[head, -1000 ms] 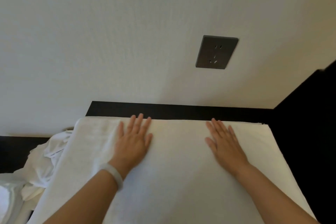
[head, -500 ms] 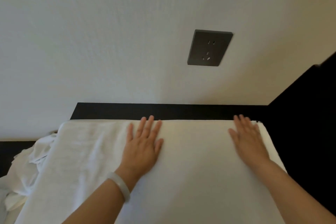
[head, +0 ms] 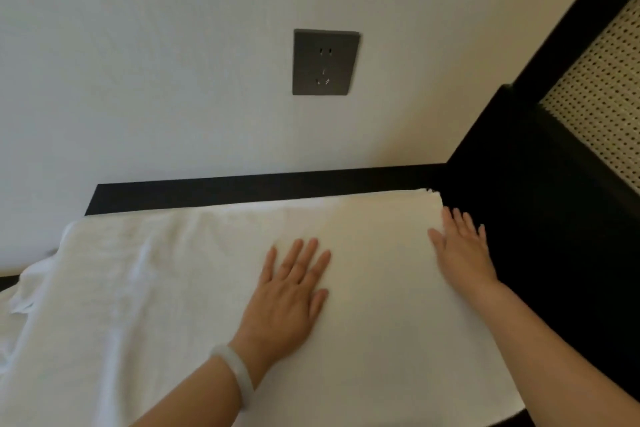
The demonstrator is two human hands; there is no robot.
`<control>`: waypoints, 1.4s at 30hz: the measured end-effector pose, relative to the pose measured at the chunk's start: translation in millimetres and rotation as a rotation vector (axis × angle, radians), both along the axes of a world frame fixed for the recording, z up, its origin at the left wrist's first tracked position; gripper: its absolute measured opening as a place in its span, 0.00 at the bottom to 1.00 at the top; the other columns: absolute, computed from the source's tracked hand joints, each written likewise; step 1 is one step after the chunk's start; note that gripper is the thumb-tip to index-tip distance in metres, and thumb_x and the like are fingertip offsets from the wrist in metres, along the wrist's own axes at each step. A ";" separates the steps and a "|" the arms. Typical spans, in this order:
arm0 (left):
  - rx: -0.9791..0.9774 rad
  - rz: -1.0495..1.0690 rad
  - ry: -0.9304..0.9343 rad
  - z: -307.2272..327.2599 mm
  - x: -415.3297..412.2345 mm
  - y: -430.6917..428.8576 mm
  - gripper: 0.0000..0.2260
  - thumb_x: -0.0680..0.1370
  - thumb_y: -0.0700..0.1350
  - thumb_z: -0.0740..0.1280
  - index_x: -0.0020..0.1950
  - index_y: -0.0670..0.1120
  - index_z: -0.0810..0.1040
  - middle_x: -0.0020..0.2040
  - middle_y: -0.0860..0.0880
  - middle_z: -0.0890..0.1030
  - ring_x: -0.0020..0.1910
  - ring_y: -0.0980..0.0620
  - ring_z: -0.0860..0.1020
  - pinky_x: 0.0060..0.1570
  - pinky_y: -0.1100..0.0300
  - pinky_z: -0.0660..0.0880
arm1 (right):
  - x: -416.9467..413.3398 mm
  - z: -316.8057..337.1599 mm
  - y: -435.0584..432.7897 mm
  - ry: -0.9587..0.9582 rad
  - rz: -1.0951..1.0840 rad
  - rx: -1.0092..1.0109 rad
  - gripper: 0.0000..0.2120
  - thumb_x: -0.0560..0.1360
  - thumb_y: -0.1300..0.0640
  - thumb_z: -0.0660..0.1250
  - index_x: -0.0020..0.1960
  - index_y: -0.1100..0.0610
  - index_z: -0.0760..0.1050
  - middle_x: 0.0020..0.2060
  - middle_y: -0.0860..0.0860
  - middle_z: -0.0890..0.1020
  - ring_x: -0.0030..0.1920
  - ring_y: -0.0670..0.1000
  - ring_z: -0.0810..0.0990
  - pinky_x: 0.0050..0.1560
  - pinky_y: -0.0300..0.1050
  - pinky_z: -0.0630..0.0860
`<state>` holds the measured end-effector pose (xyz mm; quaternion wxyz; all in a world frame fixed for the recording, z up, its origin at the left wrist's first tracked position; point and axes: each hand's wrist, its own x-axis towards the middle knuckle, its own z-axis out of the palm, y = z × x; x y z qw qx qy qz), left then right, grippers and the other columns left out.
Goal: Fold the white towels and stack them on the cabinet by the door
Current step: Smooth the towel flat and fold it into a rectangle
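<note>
white towel (head: 166, 288) spread flat over the dark desk (head: 242, 189), far edge close to the wall below the outlet (head: 325, 62). your left hand (head: 287, 298) lies palm-down near the towel's middle. your right hand (head: 462, 250) lies palm-down at its right edge. each grip is fully open, with straight fingers pressing the cloth and holding nothing. the towel looks soft, light and limp, and will likely sag and wrinkle when lifted, as the creases on its left side suggest. pinch two corners or one edge and keep it taut; avoid lifting from the middle. crumpled white cloth (head: 24, 291) lies at far left.
</note>
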<state>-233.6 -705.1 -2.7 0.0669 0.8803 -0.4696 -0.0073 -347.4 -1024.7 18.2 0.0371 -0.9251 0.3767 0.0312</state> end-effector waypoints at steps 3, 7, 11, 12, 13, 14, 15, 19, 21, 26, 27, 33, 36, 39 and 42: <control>0.012 0.004 0.007 -0.8 -1.2 -0.7 0.25 0.83 0.57 0.49 0.80 0.54 0.59 0.80 0.50 0.59 0.78 0.48 0.57 0.73 0.42 0.52 | -6.6 7.2 50.6 -0.198 0.128 -0.012 0.30 0.83 0.44 0.45 0.80 0.59 0.55 0.79 0.55 0.56 0.80 0.54 0.50 0.79 0.52 0.40; 0.026 -0.006 -0.021 -0.1 0.1 0.2 0.25 0.83 0.57 0.47 0.79 0.53 0.60 0.79 0.49 0.60 0.78 0.47 0.59 0.73 0.43 0.51 | -59.9 -8.4 124.4 -0.102 0.442 0.111 0.34 0.81 0.35 0.37 0.81 0.51 0.50 0.80 0.48 0.51 0.80 0.47 0.46 0.77 0.48 0.40; 0.003 0.056 0.013 -0.2 -14.8 3.6 0.27 0.83 0.58 0.44 0.80 0.50 0.58 0.80 0.47 0.57 0.79 0.43 0.55 0.74 0.44 0.45 | -113.8 -12.6 89.7 -0.115 0.098 0.032 0.34 0.80 0.36 0.33 0.81 0.50 0.47 0.80 0.50 0.51 0.80 0.47 0.46 0.79 0.50 0.42; -0.005 0.061 0.020 0.9 -28.2 4.3 0.28 0.82 0.59 0.45 0.80 0.49 0.59 0.79 0.46 0.58 0.78 0.42 0.56 0.73 0.43 0.46 | -122.9 -9.6 80.9 -0.086 0.036 0.051 0.33 0.80 0.37 0.33 0.81 0.50 0.44 0.81 0.50 0.49 0.80 0.47 0.44 0.79 0.50 0.41; -0.016 0.044 0.017 2.1 -45.9 4.7 0.28 0.82 0.59 0.46 0.79 0.48 0.62 0.78 0.44 0.61 0.77 0.40 0.59 0.72 0.42 0.50 | -129.4 -6.8 75.2 -0.066 -0.011 0.077 0.33 0.80 0.37 0.32 0.81 0.49 0.41 0.81 0.50 0.47 0.80 0.48 0.44 0.80 0.51 0.41; -0.031 0.006 0.017 3.2 -67.1 5.0 0.28 0.81 0.59 0.49 0.77 0.48 0.66 0.77 0.44 0.64 0.76 0.40 0.63 0.70 0.41 0.53 | -133.0 -4.7 73.6 -0.052 -0.047 0.079 0.33 0.79 0.38 0.32 0.81 0.50 0.40 0.81 0.52 0.47 0.80 0.48 0.43 0.80 0.51 0.41; -0.036 -0.043 0.031 4.0 -88.5 4.8 0.27 0.80 0.59 0.51 0.76 0.49 0.67 0.76 0.44 0.66 0.75 0.40 0.65 0.69 0.40 0.55 | -133.5 -3.2 76.5 -0.051 -0.065 0.043 0.33 0.80 0.39 0.32 0.81 0.52 0.42 0.81 0.53 0.48 0.80 0.50 0.44 0.80 0.53 0.42; -0.037 -0.114 0.033 -0.5 -123.4 5.0 0.27 0.80 0.59 0.53 0.78 0.50 0.65 0.78 0.45 0.62 0.77 0.42 0.61 0.70 0.39 0.55 | -110.9 1.4 119.1 -0.134 0.161 0.030 0.34 0.79 0.40 0.39 0.81 0.54 0.48 0.79 0.49 0.47 0.79 0.48 0.43 0.78 0.49 0.37; -0.018 -0.116 0.016 -0.3 -117.0 9.8 0.27 0.81 0.58 0.53 0.79 0.51 0.63 0.79 0.47 0.61 0.78 0.45 0.60 0.71 0.40 0.54 | -101.2 -4.3 140.5 -0.091 0.269 0.091 0.34 0.78 0.39 0.36 0.81 0.50 0.43 0.78 0.46 0.41 0.79 0.45 0.39 0.77 0.47 0.34; -0.012 0.041 0.042 -2.3 -92.4 49.6 0.27 0.81 0.59 0.52 0.79 0.53 0.61 0.79 0.49 0.60 0.78 0.48 0.60 0.72 0.40 0.54 | -105.7 -5.5 139.5 -0.053 0.243 0.121 0.33 0.78 0.38 0.32 0.80 0.48 0.36 0.80 0.45 0.39 0.78 0.42 0.34 0.77 0.45 0.33; -0.015 0.084 0.030 -2.7 -85.4 62.7 0.27 0.81 0.59 0.51 0.79 0.53 0.61 0.79 0.49 0.60 0.78 0.48 0.60 0.73 0.40 0.53 | -103.9 -2.1 140.2 -0.033 0.233 0.120 0.33 0.77 0.38 0.31 0.80 0.49 0.36 0.80 0.46 0.38 0.78 0.43 0.34 0.77 0.46 0.33; -0.002 0.146 0.007 -0.4 -69.9 91.7 0.27 0.81 0.57 0.51 0.78 0.49 0.64 0.78 0.46 0.63 0.77 0.45 0.62 0.71 0.40 0.55 | -31.8 19.8 209.1 -0.083 0.394 0.130 0.42 0.71 0.40 0.30 0.81 0.56 0.48 0.81 0.53 0.48 0.80 0.51 0.41 0.77 0.48 0.32; -0.003 0.110 0.022 3.8 -69.6 93.8 0.25 0.81 0.53 0.52 0.75 0.43 0.69 0.75 0.44 0.69 0.76 0.45 0.64 0.69 0.41 0.57 | 21.7 17.1 265.9 -0.151 0.588 0.284 0.37 0.76 0.42 0.34 0.81 0.56 0.51 0.81 0.52 0.49 0.80 0.50 0.43 0.76 0.45 0.33; 0.013 0.143 0.024 2.0 -59.4 122.3 0.24 0.82 0.53 0.51 0.75 0.46 0.70 0.75 0.45 0.69 0.76 0.46 0.64 0.69 0.42 0.57 | 42.7 0.3 291.5 -0.146 0.617 0.267 0.37 0.75 0.41 0.33 0.81 0.53 0.52 0.81 0.50 0.51 0.80 0.48 0.44 0.78 0.47 0.35; 0.030 0.345 0.057 2.8 -38.6 172.2 0.26 0.82 0.59 0.47 0.79 0.52 0.61 0.79 0.49 0.61 0.78 0.48 0.59 0.72 0.42 0.51 | 38.6 -11.6 290.7 -0.161 0.629 0.173 0.36 0.77 0.40 0.35 0.81 0.53 0.52 0.81 0.50 0.51 0.80 0.48 0.45 0.77 0.48 0.37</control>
